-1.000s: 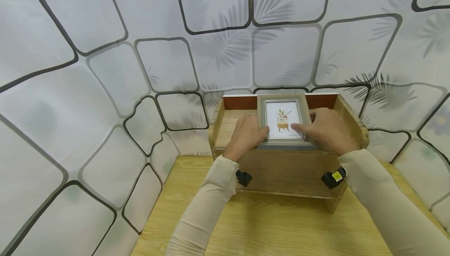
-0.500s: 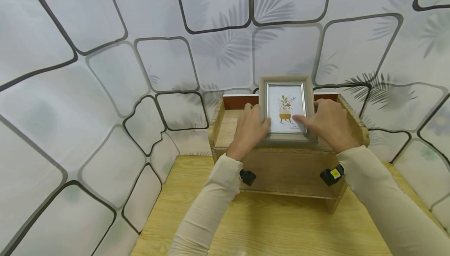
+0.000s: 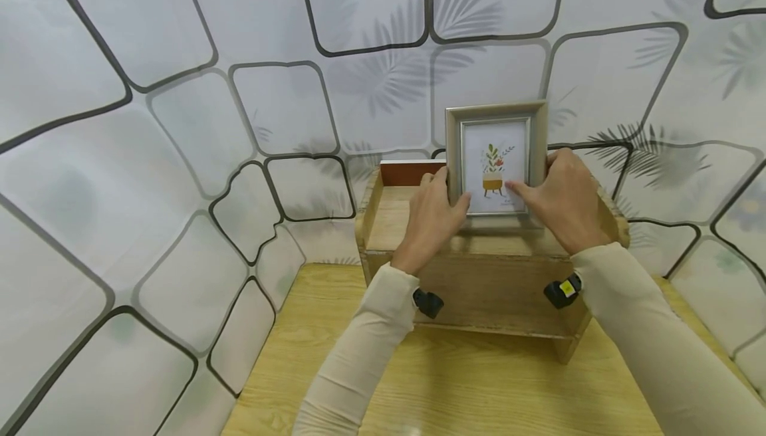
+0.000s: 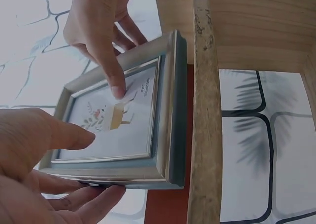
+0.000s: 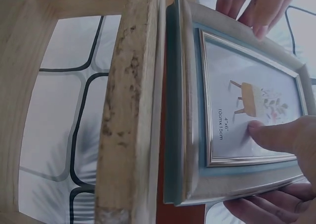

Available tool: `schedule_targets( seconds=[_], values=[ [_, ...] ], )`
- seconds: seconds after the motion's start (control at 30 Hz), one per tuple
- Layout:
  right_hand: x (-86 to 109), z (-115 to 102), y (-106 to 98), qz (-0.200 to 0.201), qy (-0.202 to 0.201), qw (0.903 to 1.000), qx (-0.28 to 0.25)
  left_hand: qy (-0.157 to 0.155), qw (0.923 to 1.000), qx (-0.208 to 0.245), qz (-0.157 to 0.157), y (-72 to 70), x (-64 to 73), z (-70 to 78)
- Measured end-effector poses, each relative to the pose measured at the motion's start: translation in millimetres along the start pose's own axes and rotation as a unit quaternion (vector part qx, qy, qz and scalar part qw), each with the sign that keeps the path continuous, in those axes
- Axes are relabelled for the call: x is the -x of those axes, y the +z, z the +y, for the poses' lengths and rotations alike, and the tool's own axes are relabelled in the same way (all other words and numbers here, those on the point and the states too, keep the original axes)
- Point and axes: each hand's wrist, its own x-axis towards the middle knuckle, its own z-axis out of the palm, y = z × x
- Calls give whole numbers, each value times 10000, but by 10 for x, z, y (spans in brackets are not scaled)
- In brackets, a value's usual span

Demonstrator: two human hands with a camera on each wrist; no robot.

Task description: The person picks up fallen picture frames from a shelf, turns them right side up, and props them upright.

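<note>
- The step in hand, as I judge it from here, is handling the picture frame over the top of the wooden shelf; whether this is a lift or a setting-down I cannot tell from this view.
- I see the frame right of centre in the head view, face toward the camera, standing near upright with its lower edge above or at the shelf top. I can't make out whether that edge touches.
- The left hand grips the frame's left side, thumb in front, fingers behind.
- The right hand grips the right side, its thumb on the picture face and its fingers behind. The hands are apart, the frame clamped between them.
- In the left wrist view I find the left hand at lower left and the right hand at upper left, the frame between; the right wrist view puts the frame right of centre, beside the shelf's worn edge.
- The next move, I'd say, calls for both grips kept even and the lower edge kept level.
- My worry is that edge catching the shelf, which stands on the table, or a thumb slipping on the smooth face.
</note>
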Motion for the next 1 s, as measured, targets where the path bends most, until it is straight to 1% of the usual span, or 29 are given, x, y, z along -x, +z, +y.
schedule_targets(
  seconds=[0.2,0.5,0.67,1.0],
  values=[
    [10,42,42,219,-57,9994,-254,47,9992,379,98,10,27,13],
    [27,98,104,482,-124,9978,-443,243,9967,730,250,34,48,-6],
    [39,119,118,587,-111,9974,-404,311,9960,799,236,47,44,-22],
    [53,142,113,616,16,9973,-395,506,9950,828,245,65,39,-73]
  ],
)
